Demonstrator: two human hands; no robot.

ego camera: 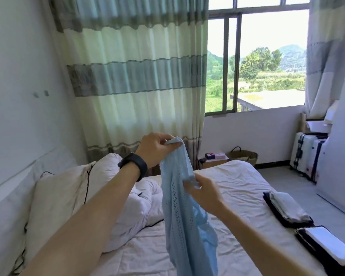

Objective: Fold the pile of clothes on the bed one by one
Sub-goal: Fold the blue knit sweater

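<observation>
Grip status first. I read the left hand as closed tight: its thumb and curled fingers pinch the top edge of a light blue knitted garment with rows of small eyelet holes. This hand is raised in front of the striped green and cream curtain. A black wristwatch sits on its wrist.

The right hand is lower and just right of the cloth. Its fingers are curled and pinch a side edge of the garment partway down. The fingertips are blurred and partly behind the knit, so I cannot tell how much cloth they have.

Location of the work item: the garment hangs from the left hand in a long bunched drop, above the white-sheeted bed. Its lower end runs out of the near edge of my view, so I cannot tell whether it touches the sheet.

On the right edge of the bed lie two folded stacks, near each other:
- a stack of dark navy and grey folded cloth, the farther one;
- a stack of dark cloth with a white folded piece on top, the nearer one.

On the left side of the bed are a white pillow with dark piping and a crumpled white quilt. On the floor at far right stands a white hard-shell suitcase with dark trim.
</observation>
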